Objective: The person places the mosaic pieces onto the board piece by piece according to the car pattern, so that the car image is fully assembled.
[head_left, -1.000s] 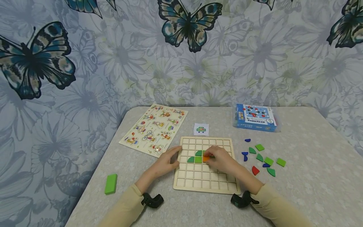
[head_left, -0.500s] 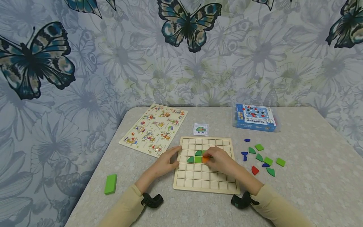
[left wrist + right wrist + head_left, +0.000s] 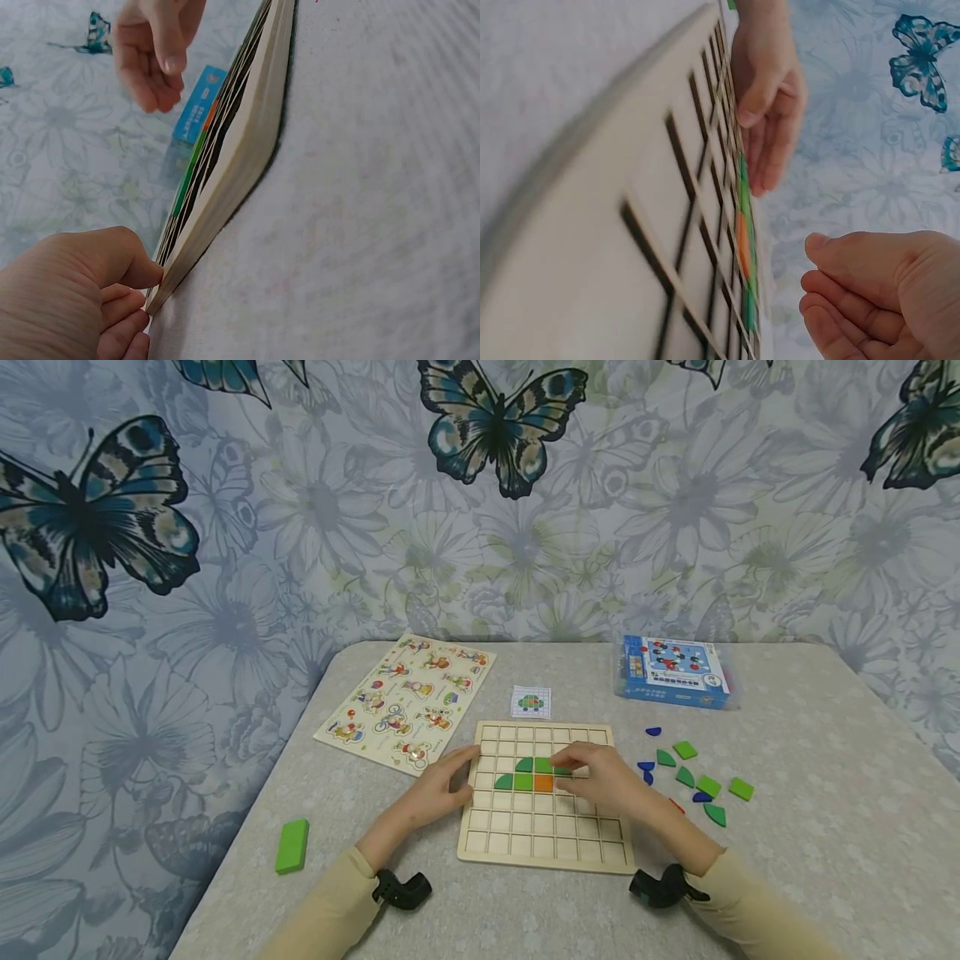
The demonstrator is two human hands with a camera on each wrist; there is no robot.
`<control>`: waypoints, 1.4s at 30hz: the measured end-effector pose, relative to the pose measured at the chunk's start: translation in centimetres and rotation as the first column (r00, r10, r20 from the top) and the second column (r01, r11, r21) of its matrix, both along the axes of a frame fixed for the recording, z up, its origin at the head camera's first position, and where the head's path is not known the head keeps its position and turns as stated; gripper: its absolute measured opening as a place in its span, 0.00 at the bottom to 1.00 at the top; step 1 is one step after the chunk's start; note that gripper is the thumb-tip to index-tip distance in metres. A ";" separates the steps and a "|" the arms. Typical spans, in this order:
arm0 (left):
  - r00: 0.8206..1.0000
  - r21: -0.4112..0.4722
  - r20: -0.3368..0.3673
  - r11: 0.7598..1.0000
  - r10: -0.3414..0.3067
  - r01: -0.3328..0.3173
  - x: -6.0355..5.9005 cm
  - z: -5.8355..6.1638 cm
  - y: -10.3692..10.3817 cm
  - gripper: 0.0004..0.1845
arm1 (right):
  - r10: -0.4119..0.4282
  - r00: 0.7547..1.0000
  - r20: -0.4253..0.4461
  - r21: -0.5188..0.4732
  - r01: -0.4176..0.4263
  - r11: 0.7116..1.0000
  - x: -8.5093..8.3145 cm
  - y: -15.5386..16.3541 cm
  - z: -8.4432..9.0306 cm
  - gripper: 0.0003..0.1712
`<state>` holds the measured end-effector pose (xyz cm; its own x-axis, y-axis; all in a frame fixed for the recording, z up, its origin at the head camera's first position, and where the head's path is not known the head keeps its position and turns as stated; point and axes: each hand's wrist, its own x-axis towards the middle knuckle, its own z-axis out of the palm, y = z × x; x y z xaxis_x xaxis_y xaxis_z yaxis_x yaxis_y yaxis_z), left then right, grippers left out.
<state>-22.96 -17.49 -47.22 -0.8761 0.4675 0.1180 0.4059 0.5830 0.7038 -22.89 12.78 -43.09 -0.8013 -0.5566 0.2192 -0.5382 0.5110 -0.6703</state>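
Observation:
A square wooden grid board (image 3: 546, 843) lies in front of the person. In its middle sit light green squares (image 3: 523, 782), dark green quarter-circles (image 3: 505, 782) and an orange square (image 3: 543, 783). The left hand (image 3: 429, 791) touches the board's left edge; in the left wrist view its thumb (image 3: 131, 262) is against the rim. The right hand (image 3: 606, 783) hovers at the right of the orange square, thumb and fingers slightly apart and holding nothing. It partly covers a dark green piece (image 3: 562, 770). In the right wrist view, the right hand's fingers (image 3: 840, 300) are loosely bent beside the board.
Right of the board lie loose green, blue and red pieces (image 3: 709, 787), the red one mostly behind the right wrist. A small pattern card (image 3: 531, 702), a picture board (image 3: 408, 702) and a blue box (image 3: 678, 672) are farther back. A green block (image 3: 292, 846) stands at left.
The right hand has let go of the orange square, which stays in its cell, and has drawn back to the right. The left hand keeps its place.

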 end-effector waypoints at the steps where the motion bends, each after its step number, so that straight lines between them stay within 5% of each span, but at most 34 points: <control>1: 1.000 0.002 -0.003 1.000 -0.001 0.001 0.0 0.1 0.0 0.35 | -0.010 1.000 0.006 -0.006 0.010 1.000 0.0 0.7 0.3 0.16; 11: 1.000 0.026 0.014 1.000 0.005 -0.005 0.0 0.4 -0.2 0.35 | -0.213 0.974 -0.072 0.071 0.218 0.973 0.5 8.3 1.2 0.17; 18: 1.000 0.026 0.009 1.000 0.015 -0.016 0.1 0.2 -0.3 0.35 | -0.204 0.976 -0.080 0.145 0.214 0.966 1.8 11.3 0.3 0.15; 28: 0.999 0.018 0.033 1.000 0.021 -0.021 0.0 0.1 -0.2 0.34 | -0.070 0.990 -0.125 0.187 0.093 0.978 2.5 13.1 -1.3 0.16; 42: 1.000 0.028 0.021 1.000 0.006 -0.007 0.0 0.0 0.2 0.34 | -0.241 0.963 -0.124 0.197 0.262 0.945 1.1 11.4 -2.1 0.11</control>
<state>-22.95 -17.26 -47.20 -0.8816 0.4585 0.1123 0.3869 0.5655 0.7284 -21.83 24.20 -45.18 -0.9020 -0.3814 0.2025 -0.4307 0.7613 -0.4847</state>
